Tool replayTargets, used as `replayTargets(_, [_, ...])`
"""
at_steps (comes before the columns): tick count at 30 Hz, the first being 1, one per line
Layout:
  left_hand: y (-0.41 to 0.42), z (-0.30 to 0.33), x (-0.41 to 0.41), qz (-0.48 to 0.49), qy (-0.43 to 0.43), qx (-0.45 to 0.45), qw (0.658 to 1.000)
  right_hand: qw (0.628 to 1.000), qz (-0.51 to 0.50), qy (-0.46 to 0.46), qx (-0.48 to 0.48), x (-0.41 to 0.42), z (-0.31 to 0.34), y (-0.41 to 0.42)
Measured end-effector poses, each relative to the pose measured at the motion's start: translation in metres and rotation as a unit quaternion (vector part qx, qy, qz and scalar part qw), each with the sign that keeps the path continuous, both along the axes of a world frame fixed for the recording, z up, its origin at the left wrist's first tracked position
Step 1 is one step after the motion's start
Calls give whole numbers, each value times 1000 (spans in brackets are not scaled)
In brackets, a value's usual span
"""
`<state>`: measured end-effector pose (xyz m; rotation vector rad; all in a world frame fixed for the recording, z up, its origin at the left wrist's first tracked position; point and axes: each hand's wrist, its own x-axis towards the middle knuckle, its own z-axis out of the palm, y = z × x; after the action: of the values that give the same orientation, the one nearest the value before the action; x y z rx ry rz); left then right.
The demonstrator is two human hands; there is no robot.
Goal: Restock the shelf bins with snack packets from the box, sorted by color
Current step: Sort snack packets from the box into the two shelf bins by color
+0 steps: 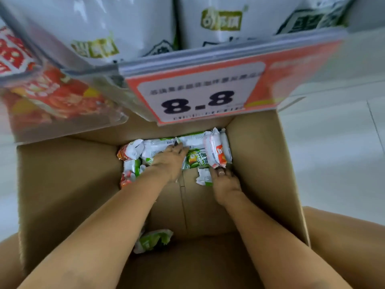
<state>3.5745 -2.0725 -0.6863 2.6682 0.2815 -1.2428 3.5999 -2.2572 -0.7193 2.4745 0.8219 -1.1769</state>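
Cardboard box (62, 184) on floor below price sign (198, 92), nearly emptied. Green and red snack packets (166, 144) bunched along far wall; one green packet (153, 239) lying apart near front. Left hand (169, 161) spread flat on pile; right hand (226, 183) fingers pinching red packet (218, 153). Sorting into shelf bins pending.

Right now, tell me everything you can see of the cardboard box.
The cardboard box is plain brown, open at the top, its flaps spread outward, and stands on a pale tiled floor below the shelf. Snack packets, green and orange-red, lie bunched against its far wall; one green packet lies alone near the front. Both hands reach inside, the left hand and right hand among the packets.
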Motion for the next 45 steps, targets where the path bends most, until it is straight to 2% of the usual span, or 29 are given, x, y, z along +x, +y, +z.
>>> replayTargets(2, [-8,-6,-1,-36,12,21,999,997,6,-79,17,-8,-10,-9])
replayTargets(5, [-21,-9,-12,-62,37,54,996,998,-4,-68,18,-33,-26,-20])
replayTargets(9, [-25,-15,-52,65,87,45,993,993,-121,-4,7,-52,-26,-26])
replayTargets(11, [-24,-15,-75,133,113,44,984,990,-140,0,-3,-57,-32,-27])
replayTargets(15, [-32,-9,-107,178,126,40,975,967,-246,69,14,-67,-20,-20])
replayTargets(17, [-36,-6,-114,207,114,34,971,917,-373,131,50,-74,-18,-15])
replayTargets(18, [-38,-3,-116,232,117,31,965,871,-452,173,79,-76,-15,-11])
replayTargets(20, [-38,5,-118,297,130,20,946,753,-587,262,138,-77,-3,-4])
replayTargets(22, [-33,15,-119,370,119,-11,921,655,-661,326,166,-75,13,0])
replayTargets(24, [-29,28,-122,450,68,-50,889,605,-680,367,193,-73,26,-3])
replayTargets(26, [-30,46,-123,543,-21,-97,834,569,-693,378,230,-70,41,-6])
replayTargets(27, [-30,57,-123,592,-69,-126,793,547,-704,375,253,-67,52,-8])
replayTargets(30, [-36,94,-123,719,-164,-233,634,489,-701,399,331,-53,93,-9])
replayTargets(32, [-43,122,-123,737,-183,-326,563,446,-683,430,386,-44,127,-9])
replayTargets(34, [-51,146,-125,702,-194,-397,558,409,-666,455,427,-37,163,-9])
replayTargets(36, [-60,172,-128,646,-200,-426,601,396,-647,464,457,-33,196,-11])
replayTargets(38, [-67,194,-133,585,-199,-431,658,390,-627,470,483,-29,226,-15])
replayTargets(40, [-71,211,-138,546,-214,-436,682,368,-609,487,506,-30,251,-19])
replayTargets(43, [-82,251,-143,519,-267,-481,655,349,-575,504,542,-34,281,-23])
replayTargets(45, [-88,275,-142,518,-292,-525,609,345,-557,511,556,-36,295,-26])
